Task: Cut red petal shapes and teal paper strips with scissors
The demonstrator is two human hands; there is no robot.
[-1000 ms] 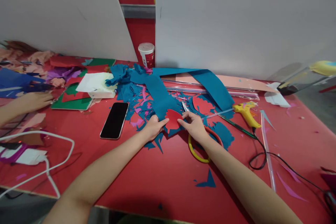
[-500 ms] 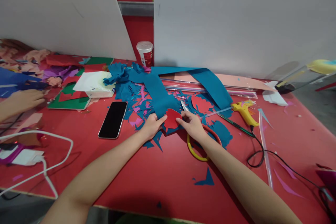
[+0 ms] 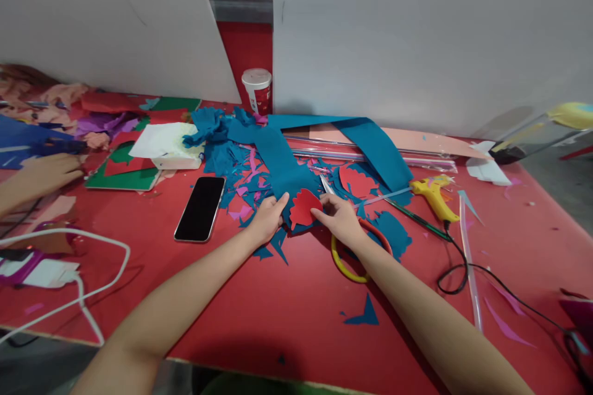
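My right hand [image 3: 341, 217] pinches the right side of a red paper cutout [image 3: 304, 207] with a scalloped edge, between thumb and fingers. The cutout lies over the lower end of a long blue paper strip [image 3: 283, 173]. At that strip's left edge, my left hand [image 3: 269, 220] is closed, thumb on top, its fingertips partly hidden. Beneath my right wrist are scissors, with one yellow and red handle [image 3: 341, 265] showing and the blades pointing away. A second red cutout [image 3: 357, 181] rests on blue paper just beyond my right hand.
Several blue and pink scraps surround my hands. A phone [image 3: 200, 208] lies to the left, near a white tissue pack [image 3: 167, 145]. On the right is a yellow glue gun [image 3: 433, 192] with a trailing cord. Another person's hand [image 3: 50, 174] is at far left. A paper cup [image 3: 257, 90] stands behind.
My left thumb has come off the red cutout and moved slightly left onto the blue strip. The cutout has turned a little, staying in my right hand.
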